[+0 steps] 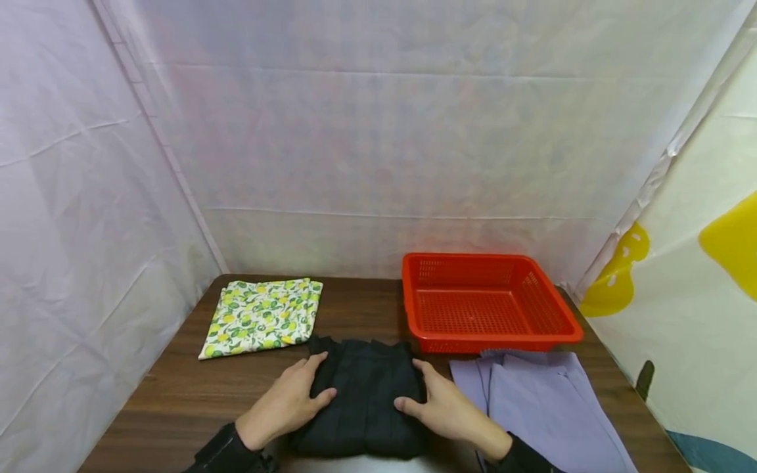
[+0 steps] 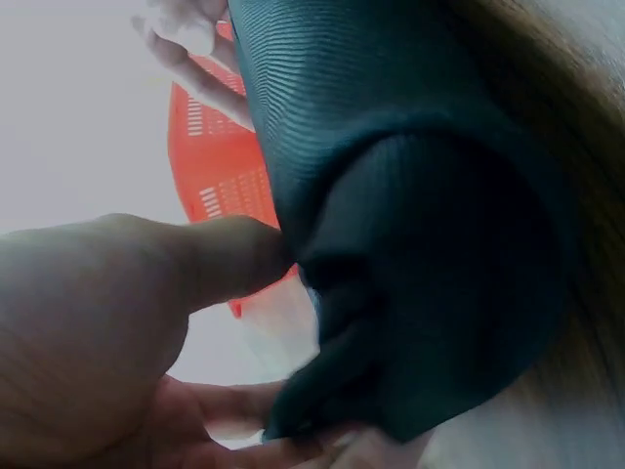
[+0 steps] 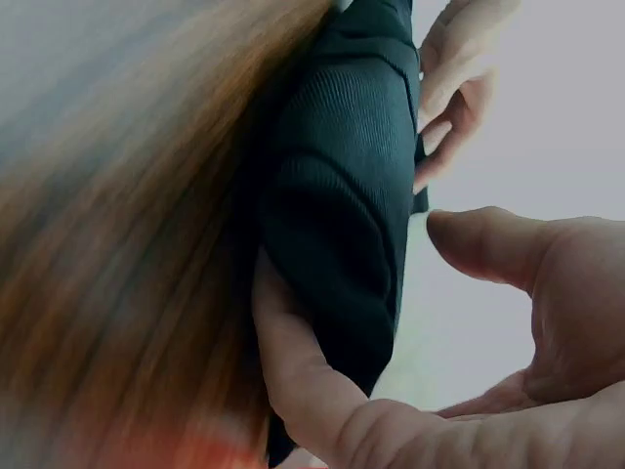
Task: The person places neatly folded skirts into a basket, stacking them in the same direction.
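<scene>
Black cloth [image 1: 363, 401] on the table [image 1: 160, 414], nearer to us than the basket [image 1: 503, 343] and to its left. Folded into a thick, squarish pad with lengthwise creases and a ruffled far edge. In both wrist views we see fine ribbing in the weave and fat, rounded folds at the sides.

Left hand [image 1: 286, 402] on the pad's side away from the basket: thumb and fingers spread, thumb tip touching the upper face, fingers at the far corner, where a loose flap hangs over them. Right hand [image 1: 449, 407] on the pad's side toward the basket: also spread, thumb standing off the fabric in the right wrist view, a finger tucked along the lower fold. Dark sleeves [image 1: 227, 450] at both wrists.

The basket itself: red, apparently plastic, rectangular with rounded corners, a smooth rim and a perforated floor and sides.

Left of the basket, a lemon-print cloth [image 1: 266, 315], white with yellow and green, folded flat to a slanted four-sided shape. Just in front of the basket, a lilac cloth [image 1: 544, 407], plain and matte, in loosely stacked layers.

The table is dark brown with streaked wood grain. Behind the basket we note pale sheeting [image 1: 384, 144], lined with horizontal creases.
</scene>
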Demonstrator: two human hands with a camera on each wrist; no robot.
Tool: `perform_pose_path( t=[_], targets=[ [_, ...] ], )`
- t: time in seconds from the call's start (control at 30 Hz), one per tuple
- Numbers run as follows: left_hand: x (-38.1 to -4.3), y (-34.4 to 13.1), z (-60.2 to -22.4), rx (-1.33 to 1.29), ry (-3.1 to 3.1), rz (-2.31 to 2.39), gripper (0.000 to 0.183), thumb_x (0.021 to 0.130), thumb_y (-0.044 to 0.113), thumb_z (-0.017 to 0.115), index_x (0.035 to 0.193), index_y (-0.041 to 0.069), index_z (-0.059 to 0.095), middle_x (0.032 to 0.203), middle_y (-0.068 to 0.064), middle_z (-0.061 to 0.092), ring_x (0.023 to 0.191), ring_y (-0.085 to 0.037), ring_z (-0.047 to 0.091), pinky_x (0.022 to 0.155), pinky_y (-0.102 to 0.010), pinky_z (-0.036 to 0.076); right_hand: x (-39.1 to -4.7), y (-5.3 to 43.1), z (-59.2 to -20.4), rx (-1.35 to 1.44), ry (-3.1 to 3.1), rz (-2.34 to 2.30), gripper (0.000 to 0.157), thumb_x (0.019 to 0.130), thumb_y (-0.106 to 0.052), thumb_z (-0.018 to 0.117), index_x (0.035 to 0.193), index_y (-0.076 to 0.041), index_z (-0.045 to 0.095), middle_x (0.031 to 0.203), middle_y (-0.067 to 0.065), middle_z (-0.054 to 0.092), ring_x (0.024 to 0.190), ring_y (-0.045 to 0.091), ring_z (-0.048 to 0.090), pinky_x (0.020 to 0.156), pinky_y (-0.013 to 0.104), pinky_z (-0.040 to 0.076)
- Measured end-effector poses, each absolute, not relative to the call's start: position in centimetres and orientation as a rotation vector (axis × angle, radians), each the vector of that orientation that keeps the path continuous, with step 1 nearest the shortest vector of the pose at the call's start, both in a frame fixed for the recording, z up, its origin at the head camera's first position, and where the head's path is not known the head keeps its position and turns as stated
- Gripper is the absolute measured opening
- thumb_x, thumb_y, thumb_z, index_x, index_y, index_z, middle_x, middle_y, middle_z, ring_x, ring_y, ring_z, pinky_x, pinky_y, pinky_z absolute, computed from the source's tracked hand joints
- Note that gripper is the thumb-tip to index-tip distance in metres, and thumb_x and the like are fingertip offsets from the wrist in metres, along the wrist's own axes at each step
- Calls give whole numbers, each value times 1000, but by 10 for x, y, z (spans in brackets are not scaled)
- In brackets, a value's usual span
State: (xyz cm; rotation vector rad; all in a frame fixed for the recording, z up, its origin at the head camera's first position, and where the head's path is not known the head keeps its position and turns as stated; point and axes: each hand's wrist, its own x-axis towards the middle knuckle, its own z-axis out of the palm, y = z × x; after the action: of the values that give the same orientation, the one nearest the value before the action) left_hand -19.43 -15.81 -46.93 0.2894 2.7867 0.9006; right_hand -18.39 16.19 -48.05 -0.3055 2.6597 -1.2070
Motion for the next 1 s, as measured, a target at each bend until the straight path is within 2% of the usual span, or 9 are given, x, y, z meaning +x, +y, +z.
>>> perform_pose_path(
  t=[0.23,0.43,0.57,0.73,0.83,1.0],
  targets=[
    [-191,-158,-469,324,2750,961,81,109,26,85,176,4,46,175,-31,55,158,-53,58,127,-73,50,-189,153,-488,-286,2576,-1318,106,95,-31,97,175,7,39,170,38,55,154,52,60,128,75,45],
    [-191,-156,-467,357,2735,1012,89,107,24,88,180,6,40,176,-32,53,157,-56,59,126,-74,51,-191,144,-489,-368,2522,-1390,111,94,-29,97,180,-1,32,174,35,51,156,50,58,129,76,44],
    [-191,-156,-467,374,2724,1053,92,106,18,89,181,8,37,177,-32,52,156,-56,60,125,-74,51,-194,138,-490,-515,2483,-1391,102,96,-21,95,180,-10,39,176,30,51,157,46,57,128,73,46],
    [-191,-157,-464,362,2770,1080,95,102,15,93,181,13,40,173,-31,58,150,-53,66,122,-72,55,-196,133,-490,-627,2495,-1363,87,96,-12,92,173,-15,52,169,21,61,145,35,64,121,58,52],
    [-192,-159,-460,357,2793,1088,95,101,17,94,181,16,41,169,-30,62,147,-52,69,119,-71,57,-199,132,-488,-656,2511,-1371,85,97,-12,92,172,-15,54,167,18,64,142,32,66,119,52,55],
    [-190,-162,-451,355,2820,1091,94,102,17,93,181,17,41,163,-30,67,142,-51,72,116,-70,60,-203,131,-477,-665,2520,-1391,84,99,-14,91,174,-16,53,171,15,62,141,30,68,118,52,56]
  ],
)
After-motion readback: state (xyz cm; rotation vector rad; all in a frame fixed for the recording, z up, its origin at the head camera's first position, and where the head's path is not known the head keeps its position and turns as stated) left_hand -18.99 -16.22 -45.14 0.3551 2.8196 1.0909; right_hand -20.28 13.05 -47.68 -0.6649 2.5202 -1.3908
